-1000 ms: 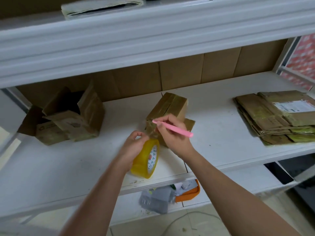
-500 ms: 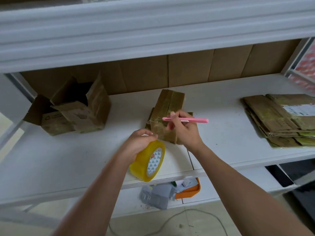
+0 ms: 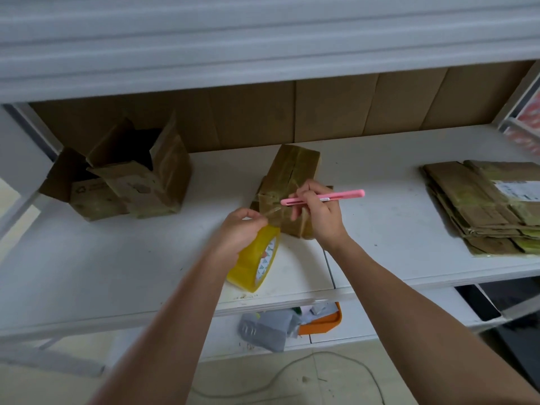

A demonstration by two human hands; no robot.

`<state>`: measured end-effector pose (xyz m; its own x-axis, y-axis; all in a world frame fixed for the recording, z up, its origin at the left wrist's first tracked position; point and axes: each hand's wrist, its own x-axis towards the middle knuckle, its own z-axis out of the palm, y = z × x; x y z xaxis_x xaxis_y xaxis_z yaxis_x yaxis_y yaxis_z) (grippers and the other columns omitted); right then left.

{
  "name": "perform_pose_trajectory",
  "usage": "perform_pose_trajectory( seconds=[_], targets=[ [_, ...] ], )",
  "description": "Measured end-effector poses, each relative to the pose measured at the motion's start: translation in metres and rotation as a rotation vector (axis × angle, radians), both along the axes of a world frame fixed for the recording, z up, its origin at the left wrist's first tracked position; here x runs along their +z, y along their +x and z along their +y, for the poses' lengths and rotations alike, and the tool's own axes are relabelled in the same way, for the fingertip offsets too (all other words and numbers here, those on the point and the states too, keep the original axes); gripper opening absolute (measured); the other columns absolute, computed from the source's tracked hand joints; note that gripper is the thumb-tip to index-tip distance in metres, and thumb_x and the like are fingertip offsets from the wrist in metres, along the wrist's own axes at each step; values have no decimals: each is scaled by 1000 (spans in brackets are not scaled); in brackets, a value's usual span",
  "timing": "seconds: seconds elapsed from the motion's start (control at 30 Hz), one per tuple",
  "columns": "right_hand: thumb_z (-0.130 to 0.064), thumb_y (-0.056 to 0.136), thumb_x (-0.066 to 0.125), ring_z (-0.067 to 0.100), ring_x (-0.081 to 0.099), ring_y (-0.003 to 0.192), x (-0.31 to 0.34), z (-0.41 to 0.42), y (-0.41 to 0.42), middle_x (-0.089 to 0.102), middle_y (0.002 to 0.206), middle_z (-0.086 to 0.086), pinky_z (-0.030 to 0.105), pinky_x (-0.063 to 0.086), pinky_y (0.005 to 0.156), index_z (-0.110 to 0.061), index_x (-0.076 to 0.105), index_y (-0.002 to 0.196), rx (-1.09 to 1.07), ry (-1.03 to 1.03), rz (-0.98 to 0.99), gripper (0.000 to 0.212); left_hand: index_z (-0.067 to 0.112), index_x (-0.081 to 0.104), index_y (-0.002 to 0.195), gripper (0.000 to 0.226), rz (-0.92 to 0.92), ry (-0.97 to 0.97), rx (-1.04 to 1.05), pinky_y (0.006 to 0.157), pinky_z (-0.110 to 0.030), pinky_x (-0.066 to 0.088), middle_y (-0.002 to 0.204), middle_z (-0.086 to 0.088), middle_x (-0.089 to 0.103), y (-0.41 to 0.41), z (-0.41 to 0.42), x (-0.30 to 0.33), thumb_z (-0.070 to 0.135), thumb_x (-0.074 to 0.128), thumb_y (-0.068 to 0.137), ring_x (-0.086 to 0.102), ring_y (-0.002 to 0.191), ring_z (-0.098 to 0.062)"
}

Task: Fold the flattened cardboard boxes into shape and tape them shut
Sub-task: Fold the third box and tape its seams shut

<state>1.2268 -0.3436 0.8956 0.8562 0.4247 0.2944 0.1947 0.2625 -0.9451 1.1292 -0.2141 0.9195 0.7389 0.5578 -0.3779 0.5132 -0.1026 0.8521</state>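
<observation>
Nearest me, below the front edge of the shelf (image 3: pixel 117 270), I see a lower shelf with a grey bag (image 3: pixel 264 331) and an orange tray (image 3: pixel 324 324) on it, and a cable (image 3: pixel 336 358) looping over the floor. Just above that, my left hand (image 3: pixel 241 235) has its fingers curled round the yellow tape roll (image 3: pixel 257 266), which stands on edge near the shelf's front; a clear strip of tape runs from the roll up to the taped box (image 3: pixel 287 182). My right hand (image 3: pixel 320 214) sits just beside it, fingers pinching a pink cutter (image 3: pixel 324 197) held roughly level, its tip at the strip on the box's near corner. The taped box stands mid-shelf, closed, its length running away from me. To the left, well apart, an open box (image 3: pixel 128 179) rests with its flaps up. To the right lies a stack of flattened boxes (image 3: pixel 482 206). Brown cardboard sheets (image 3: pixel 321 109) line the back of the shelf.
</observation>
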Motion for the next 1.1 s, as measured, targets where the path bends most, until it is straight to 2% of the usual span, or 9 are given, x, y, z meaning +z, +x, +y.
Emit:
perform_pose_trajectory(
  seconds=[0.17,0.27,0.4,0.47,0.53,0.7,0.83,0.97,1.1],
  targets=[
    [-7,84,45,18,54,43,-4,-1,-2,57,58,30,24,48,55,-7,53,60,58,-3,-27,25,19,67,100,13,49,-28,20,69,-28,52,93,-7,67,-1,-6,-1,29,63,93,64,81,-22],
    [-9,84,45,15,56,48,-8,1,-1,61,53,-2,22,49,67,-13,55,59,65,-64,-79,27,19,65,104,16,47,-21,46,69,-28,49,94,-7,65,-2,-8,0,30,60,94,62,84,-23],
    [-14,87,48,4,54,57,-13,0,-1,57,58,-10,19,47,57,-12,57,64,95,-214,-228,25,16,65,105,15,52,4,54,70,-30,49,97,-9,65,0,-10,1,26,58,96,61,84,-24],
    [-12,89,47,10,53,56,-16,-3,1,56,58,0,24,53,82,-4,55,65,159,-305,-338,27,14,65,103,14,50,14,55,66,-28,48,94,-9,65,1,-11,2,24,58,97,60,79,-21],
    [-17,90,44,14,50,54,-17,-6,4,52,56,12,25,41,106,0,51,63,207,-327,-381,33,15,65,102,13,58,19,55,59,-25,46,89,-7,65,0,-11,4,25,59,96,60,75,-20],
    [-30,81,46,19,57,59,-8,-5,8,56,57,10,38,46,57,4,57,61,51,-266,-201,40,18,68,99,12,105,75,0,67,-28,51,93,-9,67,0,-5,6,26,61,94,64,83,-25],
    [-22,81,45,13,52,55,-5,-6,6,50,50,-6,45,47,56,2,55,58,47,-276,-146,35,18,69,86,8,133,167,-80,66,-30,52,87,-10,69,1,4,6,24,66,91,64,76,-22],
    [-21,81,44,21,51,56,0,-6,3,50,49,-7,58,51,77,-14,53,52,44,-252,-96,31,24,68,84,10,188,273,-132,52,-21,42,81,2,63,2,8,6,32,67,90,60,71,-14],
    [-19,82,46,22,52,44,3,-6,-1,58,59,20,35,51,48,-7,55,57,28,-161,33,29,23,71,88,8,167,233,-141,55,-23,44,85,-1,66,0,10,6,30,67,90,63,75,-17]
  ],
)
